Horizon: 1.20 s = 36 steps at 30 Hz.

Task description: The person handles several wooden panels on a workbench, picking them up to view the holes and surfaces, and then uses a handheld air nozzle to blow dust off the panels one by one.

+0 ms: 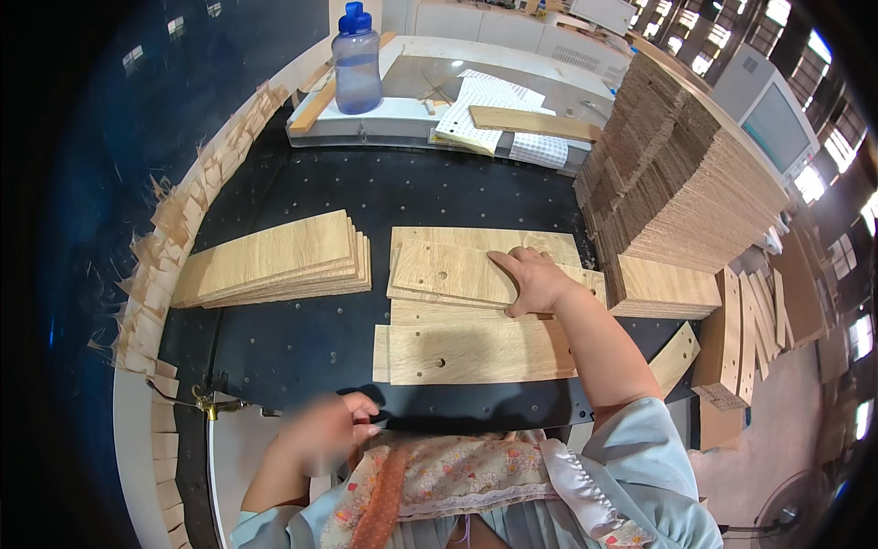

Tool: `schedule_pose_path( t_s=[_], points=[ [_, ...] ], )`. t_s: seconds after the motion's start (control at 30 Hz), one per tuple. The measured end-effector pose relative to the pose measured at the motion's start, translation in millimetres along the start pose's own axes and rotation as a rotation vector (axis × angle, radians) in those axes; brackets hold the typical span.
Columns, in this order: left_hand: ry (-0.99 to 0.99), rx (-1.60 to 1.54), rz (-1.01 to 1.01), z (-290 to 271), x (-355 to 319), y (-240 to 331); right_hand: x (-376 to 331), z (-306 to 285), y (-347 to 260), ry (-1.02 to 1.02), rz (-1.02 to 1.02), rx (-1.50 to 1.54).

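Note:
My right hand [537,282] spans a light wood-grain board [444,270] with drilled holes, its thumb at the near edge and fingers toward the far edge. That board lies slightly askew over another board [485,235]. Closer to me, a further drilled board [476,355] rests on the black table, with a board end jutting out at its left. Off the table's front edge, my left hand [325,430] is blurred by motion. Its fingertips are bent near the edge, and whether they hold anything is unclear.
A fanned stack of boards [274,261] lies at left beside a wall edged with torn tape. Tall stacked panels [677,156] rise at right, above more boards [668,285]. Behind are a blue-capped bottle [358,69], papers [489,105] and a loose strip [535,122]. A monitor [773,114] stands far right.

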<state>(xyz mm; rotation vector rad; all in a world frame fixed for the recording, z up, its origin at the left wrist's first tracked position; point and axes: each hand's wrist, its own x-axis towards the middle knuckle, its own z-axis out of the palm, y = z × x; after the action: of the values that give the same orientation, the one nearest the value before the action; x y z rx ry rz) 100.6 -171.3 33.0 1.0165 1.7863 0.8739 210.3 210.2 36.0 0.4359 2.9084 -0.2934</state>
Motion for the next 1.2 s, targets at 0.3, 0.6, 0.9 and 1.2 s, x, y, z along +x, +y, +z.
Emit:
schedule_pose_path(
  t_s=[0.3, 0.6, 0.9, 1.2],
  points=[
    [0.376, 0.114, 0.210, -7, 32, 27, -51, -20, -8, 0.287, -0.131, 0.069],
    [0.612, 0.428, 0.544, -6, 48, 39, -119, 17, -40, 0.324, -0.306, 0.153],
    [0.238, 0.568, 0.462, 0, 109, 53, -163, 72, -82, 0.445, -0.296, 0.019],
    [-0.142, 1.001, 0.449, 50, 157, 54, -179, 83, -81, 0.398, -0.279, 0.080]
  ],
)
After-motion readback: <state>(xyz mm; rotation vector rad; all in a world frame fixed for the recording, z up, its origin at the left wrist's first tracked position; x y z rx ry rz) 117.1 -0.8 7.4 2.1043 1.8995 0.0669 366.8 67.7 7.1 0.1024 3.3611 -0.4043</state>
